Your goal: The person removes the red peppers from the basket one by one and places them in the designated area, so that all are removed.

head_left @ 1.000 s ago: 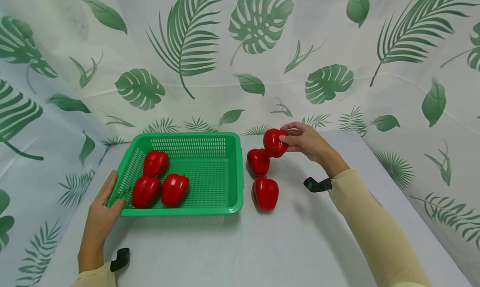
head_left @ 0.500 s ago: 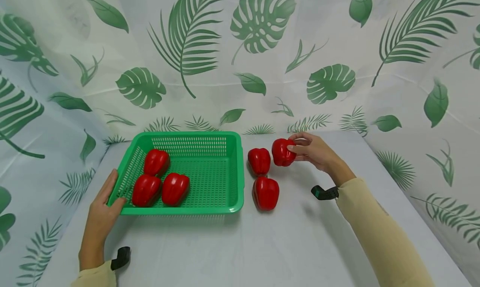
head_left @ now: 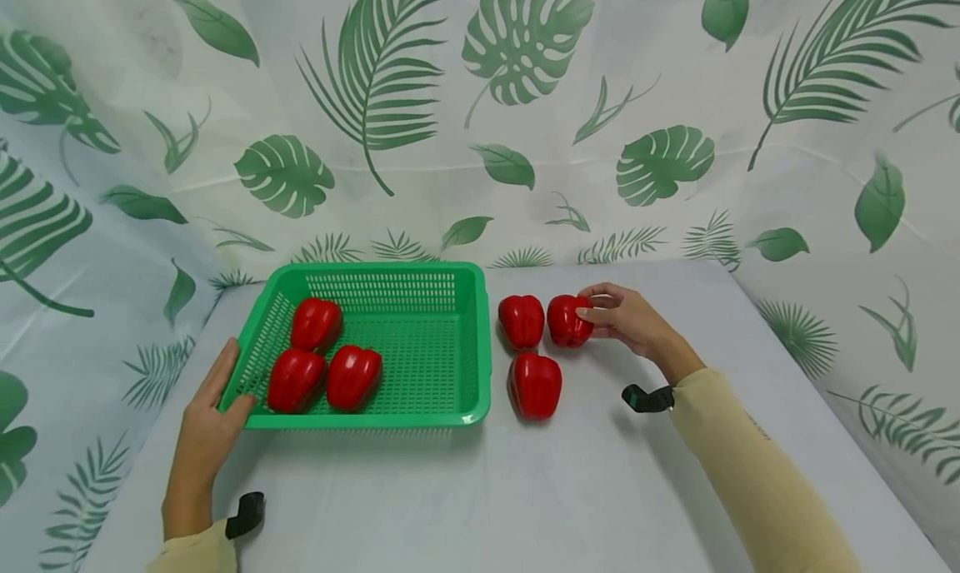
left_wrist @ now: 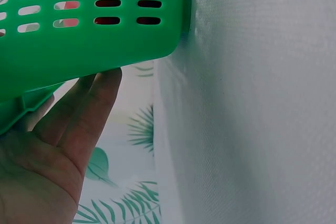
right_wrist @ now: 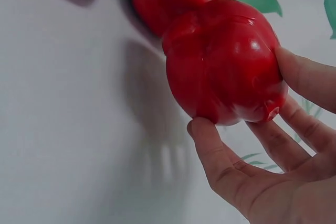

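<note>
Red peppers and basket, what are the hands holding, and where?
The right hand grips one red pepper by its sides; the left hand holds the basket by its left end.

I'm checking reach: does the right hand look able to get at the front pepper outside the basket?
Probably not right now, since the right hand holds another pepper. With that let go, likely yes: the front pepper lies close by, its right side unobstructed.

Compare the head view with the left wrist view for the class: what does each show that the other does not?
Only the head view shows the right hand holding a red pepper and two more peppers beside the green basket.

Only the left wrist view shows the left hand from its palm side, and red through the basket's slots from outside.

Both share the basket, left hand, white tabletop and leaf-print backdrop.
</note>
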`<state>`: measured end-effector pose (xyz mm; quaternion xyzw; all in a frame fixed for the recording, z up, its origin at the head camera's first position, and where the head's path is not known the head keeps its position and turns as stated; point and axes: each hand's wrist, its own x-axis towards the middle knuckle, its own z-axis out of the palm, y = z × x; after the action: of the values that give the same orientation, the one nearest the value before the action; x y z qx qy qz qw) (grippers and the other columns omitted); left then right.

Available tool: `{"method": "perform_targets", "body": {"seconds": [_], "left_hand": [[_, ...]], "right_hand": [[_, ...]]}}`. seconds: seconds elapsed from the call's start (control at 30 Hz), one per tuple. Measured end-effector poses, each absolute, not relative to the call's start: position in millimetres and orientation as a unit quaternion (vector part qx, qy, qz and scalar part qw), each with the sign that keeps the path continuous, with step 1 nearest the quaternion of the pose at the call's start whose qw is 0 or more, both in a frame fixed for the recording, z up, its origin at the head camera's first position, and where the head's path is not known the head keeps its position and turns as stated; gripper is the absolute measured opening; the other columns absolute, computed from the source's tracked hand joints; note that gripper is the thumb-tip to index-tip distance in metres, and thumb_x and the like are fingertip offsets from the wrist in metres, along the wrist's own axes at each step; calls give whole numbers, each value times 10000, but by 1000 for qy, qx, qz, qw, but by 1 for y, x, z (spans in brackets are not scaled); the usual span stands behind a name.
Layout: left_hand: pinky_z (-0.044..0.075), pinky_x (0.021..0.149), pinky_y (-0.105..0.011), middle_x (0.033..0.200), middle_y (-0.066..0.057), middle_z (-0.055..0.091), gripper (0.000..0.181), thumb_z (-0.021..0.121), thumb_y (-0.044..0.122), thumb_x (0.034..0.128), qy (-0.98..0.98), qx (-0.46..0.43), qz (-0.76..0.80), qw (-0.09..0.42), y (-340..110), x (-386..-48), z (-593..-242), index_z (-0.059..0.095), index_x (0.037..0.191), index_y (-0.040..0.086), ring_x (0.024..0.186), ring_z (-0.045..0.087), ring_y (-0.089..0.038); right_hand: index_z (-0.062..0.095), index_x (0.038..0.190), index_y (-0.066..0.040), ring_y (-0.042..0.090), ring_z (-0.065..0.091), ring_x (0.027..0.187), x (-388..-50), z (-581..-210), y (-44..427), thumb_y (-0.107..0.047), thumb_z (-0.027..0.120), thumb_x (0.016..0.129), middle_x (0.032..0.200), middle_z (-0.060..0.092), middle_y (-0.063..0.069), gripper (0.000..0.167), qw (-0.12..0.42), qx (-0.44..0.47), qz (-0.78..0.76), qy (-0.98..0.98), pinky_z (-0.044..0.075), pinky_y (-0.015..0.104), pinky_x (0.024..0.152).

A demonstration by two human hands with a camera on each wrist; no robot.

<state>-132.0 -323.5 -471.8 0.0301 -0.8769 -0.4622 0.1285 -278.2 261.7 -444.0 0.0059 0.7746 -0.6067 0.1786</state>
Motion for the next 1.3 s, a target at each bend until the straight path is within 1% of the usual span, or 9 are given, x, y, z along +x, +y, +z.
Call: {"method": "perform_targets", "body": {"seconds": [0.23,0.43,0.53,0.67,0.8,0.93,1.07,1.17,1.3], "left_hand": [[207,1106,-79,1752,-36,259,714,516,102,1037,-878,29,-460,132,-324,-132,-472,280,1708,160,1601,212,-127],[213,1097,-80,1756,-52,248,719,515,105,1033,-875,25,-467,127,-324,-131,-472,276,1709,150,1610,211,-201],[213,1096,-79,1755,-40,252,718,516,106,1036,-875,25,-465,129,-324,-131,-472,275,1710,162,1603,211,-139],[216,1099,-81,1755,-28,252,714,515,112,1042,-874,22,-467,132,-324,-132,-473,274,1711,175,1572,213,-33],[213,1101,-84,1758,-33,246,719,518,107,1041,-872,16,-472,132,-325,-132,-474,271,1712,175,1569,208,-23],[213,1100,-81,1758,-37,244,723,521,100,1038,-871,15,-473,130,-325,-132,-474,269,1712,169,1592,206,-90],[208,1100,-81,1759,-40,241,722,514,101,1036,-872,17,-471,128,-325,-132,-475,267,1712,160,1610,204,-180],[210,1092,-81,1760,-41,236,721,511,108,1038,-874,19,-469,126,-325,-132,-474,261,1713,157,1613,204,-228],[208,1087,-82,1762,-42,231,720,507,114,1042,-876,20,-465,125,-324,-131,-473,255,1715,159,1613,204,-265]], "right_hand": [[412,1567,29,457,441,1432,-280,-453,259,-167,674,1061,1636,385,276,603,179,9,-606,775,580,372,983],[425,1565,23,463,431,1444,-279,-456,257,-172,686,1050,1641,375,268,609,170,2,-588,791,559,430,1029],[429,1559,22,463,421,1449,-279,-457,256,-168,688,1045,1640,370,268,606,168,-3,-580,797,555,449,1035],[427,1560,18,466,420,1448,-279,-458,255,-168,687,1045,1644,365,272,606,168,-3,-575,800,574,420,1003],[403,1590,18,472,418,1450,-278,-459,255,-180,679,1052,1656,346,274,636,172,-7,-576,799,571,440,1009],[351,1636,5,479,399,1472,-276,-456,256,-224,641,1076,1671,329,276,671,161,-17,-573,803,500,545,1088],[269,1694,-52,477,327,1528,-274,-450,255,-331,589,1099,1717,258,266,731,131,-21,-557,820,373,619,1177],[196,1730,-125,468,230,1578,-274,-442,251,-414,560,1100,1752,178,238,783,105,-13,-543,833,288,677,1200],[119,1749,-237,418,104,1623,-275,-431,244,-499,554,1082,1784,97,166,839,80,-8,-538,839,227,715,1201]]}}
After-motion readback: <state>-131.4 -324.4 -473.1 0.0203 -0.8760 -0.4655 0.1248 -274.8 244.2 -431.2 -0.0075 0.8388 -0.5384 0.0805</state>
